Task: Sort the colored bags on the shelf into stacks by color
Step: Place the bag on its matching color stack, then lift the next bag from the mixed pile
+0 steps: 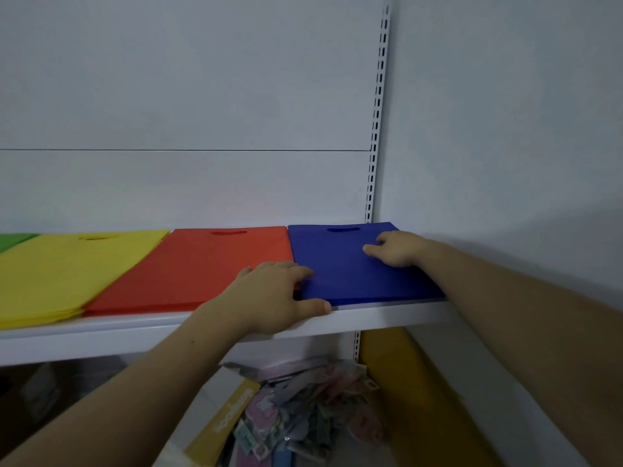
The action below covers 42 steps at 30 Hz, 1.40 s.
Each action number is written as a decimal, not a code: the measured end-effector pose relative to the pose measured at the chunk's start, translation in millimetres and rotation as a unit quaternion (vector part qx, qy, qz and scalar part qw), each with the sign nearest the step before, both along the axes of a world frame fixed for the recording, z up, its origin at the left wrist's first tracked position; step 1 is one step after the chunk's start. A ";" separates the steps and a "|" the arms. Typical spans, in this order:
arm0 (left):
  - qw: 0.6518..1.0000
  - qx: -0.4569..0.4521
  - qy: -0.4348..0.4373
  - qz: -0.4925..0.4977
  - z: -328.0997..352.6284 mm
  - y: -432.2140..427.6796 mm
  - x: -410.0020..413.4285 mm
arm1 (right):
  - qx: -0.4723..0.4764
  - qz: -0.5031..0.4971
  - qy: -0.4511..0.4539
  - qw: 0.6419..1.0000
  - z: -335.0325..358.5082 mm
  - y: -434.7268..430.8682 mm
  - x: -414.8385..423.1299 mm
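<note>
- Spanning the view, the white shelf [135,335] carries the bags flat in a row, one colour to a pile, which keeps each colour easy to tell apart.
- Yellow stack [67,274] lies left of centre, several layers showing at its front edge.
- Red stack [199,267] sits just beside it and meets the blue one on its other side.
- Blue stack [347,271] fills the right end by the wall and slotted rail [377,112]. Both hands are on it, so squaring this pile looks like the step in hand, with sorting near done.
- Green stack [13,239] shows only a corner at far left.
- Left hand [273,294] lies at the blue stack's front left corner, fingers spread and nearly straight, thumb along the shelf lip. It grips nothing and seems placed to nudge that edge into line.
- Right hand [397,249] rests on top near the right side, fingers loosely bent and pressing down, holding nothing. It is probably steadying the pile.
</note>
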State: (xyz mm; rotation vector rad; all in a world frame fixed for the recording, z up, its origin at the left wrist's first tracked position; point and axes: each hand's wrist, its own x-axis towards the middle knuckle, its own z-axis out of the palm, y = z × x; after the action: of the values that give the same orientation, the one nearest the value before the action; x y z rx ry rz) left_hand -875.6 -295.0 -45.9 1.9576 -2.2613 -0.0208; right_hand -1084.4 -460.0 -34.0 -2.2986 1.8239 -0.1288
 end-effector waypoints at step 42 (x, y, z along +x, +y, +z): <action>0.913 -0.117 0.087 0.381 12.8 371.0 434.9 | -0.096 0.419 -0.097 0.898 31.9 320.6 575.1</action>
State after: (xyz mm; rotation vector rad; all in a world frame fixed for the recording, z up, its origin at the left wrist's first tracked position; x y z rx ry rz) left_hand -440.8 76.0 -33.1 2.4261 -1.2043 0.1496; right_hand -509.2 -139.5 -2.1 -2.8552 0.6354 -0.3879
